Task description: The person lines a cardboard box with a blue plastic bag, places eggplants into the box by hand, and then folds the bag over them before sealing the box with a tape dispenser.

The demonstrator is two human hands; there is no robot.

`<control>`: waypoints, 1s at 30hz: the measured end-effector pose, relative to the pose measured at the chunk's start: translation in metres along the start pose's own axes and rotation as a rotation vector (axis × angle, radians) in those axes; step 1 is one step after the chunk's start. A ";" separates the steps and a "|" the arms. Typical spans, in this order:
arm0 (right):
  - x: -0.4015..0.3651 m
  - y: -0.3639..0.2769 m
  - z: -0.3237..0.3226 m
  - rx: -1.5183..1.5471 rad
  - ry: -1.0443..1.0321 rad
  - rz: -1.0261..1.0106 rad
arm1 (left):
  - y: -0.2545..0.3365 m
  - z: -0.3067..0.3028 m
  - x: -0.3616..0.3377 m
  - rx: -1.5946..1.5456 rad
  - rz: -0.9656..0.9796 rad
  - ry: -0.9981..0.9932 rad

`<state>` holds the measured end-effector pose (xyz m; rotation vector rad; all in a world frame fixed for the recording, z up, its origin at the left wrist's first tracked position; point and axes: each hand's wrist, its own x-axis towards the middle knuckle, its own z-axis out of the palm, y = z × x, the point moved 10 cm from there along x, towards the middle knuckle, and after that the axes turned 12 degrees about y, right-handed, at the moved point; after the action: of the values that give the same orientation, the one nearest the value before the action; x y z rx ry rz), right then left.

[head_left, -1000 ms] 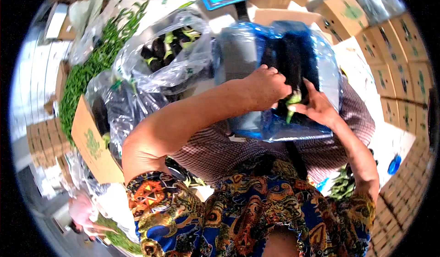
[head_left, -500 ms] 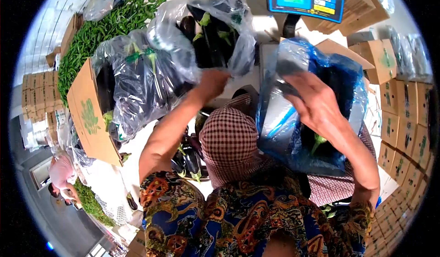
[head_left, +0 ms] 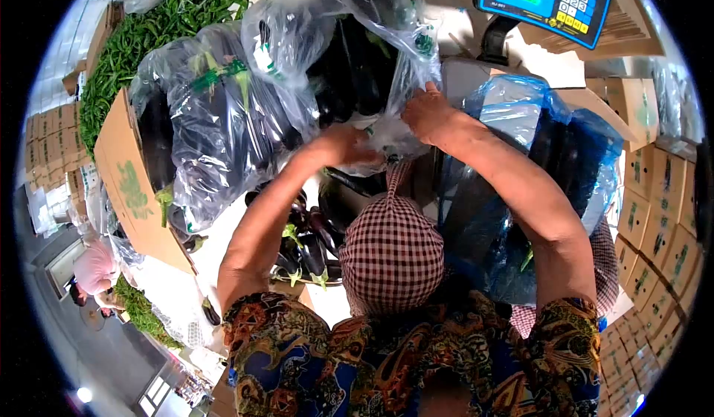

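Several dark eggplants (head_left: 358,64) lie inside a clear plastic bag (head_left: 297,27). At the bag's near edge my left hand (head_left: 343,146) has its fingers closed on the plastic. My right hand (head_left: 429,114) grips the same bag's right side, its fingers pressed together. Right of my hands, a blue plastic bag (head_left: 513,112) lies around more eggplants, with neither hand on its top. Loose eggplants (head_left: 309,242) rest below my left hand, beside the checkered cloth (head_left: 394,253).
A blue scale display (head_left: 547,1) stands at the upper right. Green peppers (head_left: 160,45) are heaped at the upper left, near an open carton (head_left: 137,186) with bagged eggplants (head_left: 219,127). Cartons (head_left: 654,216) are stacked at right. Another person (head_left: 95,268) is at the far left.
My right hand has left the blue bag and moved left onto the clear bag. My left hand remains at the clear bag's near edge. The view has shifted slightly.
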<state>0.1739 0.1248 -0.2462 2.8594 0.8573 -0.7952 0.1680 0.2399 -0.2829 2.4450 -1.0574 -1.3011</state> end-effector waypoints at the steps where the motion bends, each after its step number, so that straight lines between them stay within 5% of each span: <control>1: 0.001 -0.003 0.004 0.050 -0.023 -0.004 | 0.016 -0.037 -0.005 -0.279 0.235 0.296; 3: -0.003 -0.004 0.007 0.154 -0.071 0.000 | -0.032 -0.056 -0.009 -0.984 -0.428 0.437; 5: -0.009 -0.004 -0.012 0.223 0.154 0.013 | -0.044 -0.075 -0.021 -1.363 -0.515 0.742; 9: -0.015 -0.007 -0.039 0.311 0.429 -0.047 | -0.044 -0.158 -0.064 -0.408 -0.180 1.354; 11: -0.011 -0.015 -0.034 0.247 0.397 -0.053 | -0.076 -0.169 -0.076 -0.331 -0.305 1.466; 13: -0.008 -0.018 -0.035 0.220 0.358 -0.024 | -0.133 -0.142 -0.059 -0.664 -0.518 1.179; 15: -0.006 -0.020 -0.036 0.278 0.341 -0.036 | -0.090 -0.158 -0.071 -0.095 -0.274 1.384; 17: -0.009 -0.024 -0.037 0.306 0.400 -0.051 | -0.022 -0.169 -0.064 0.176 -0.080 1.318; 19: -0.016 -0.027 -0.046 0.292 0.538 -0.075 | -0.026 -0.137 -0.037 0.147 -0.338 1.006; 22: -0.014 -0.026 -0.052 0.280 0.318 -0.083 | -0.024 -0.106 -0.039 0.595 -0.422 0.835; 25: -0.030 -0.024 -0.065 0.291 0.455 -0.086 | -0.035 -0.111 -0.039 0.430 -0.412 0.865; 27: -0.039 -0.023 -0.072 0.276 0.487 -0.104 | -0.054 -0.125 -0.058 -0.055 -0.648 0.880; 30: -0.047 -0.016 -0.082 0.354 0.441 -0.082 | -0.056 -0.162 -0.104 -0.574 -0.385 1.173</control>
<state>0.1702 0.1309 -0.1506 3.4094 0.9610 -0.3457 0.2847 0.3222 -0.1429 2.3136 0.0859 -0.0109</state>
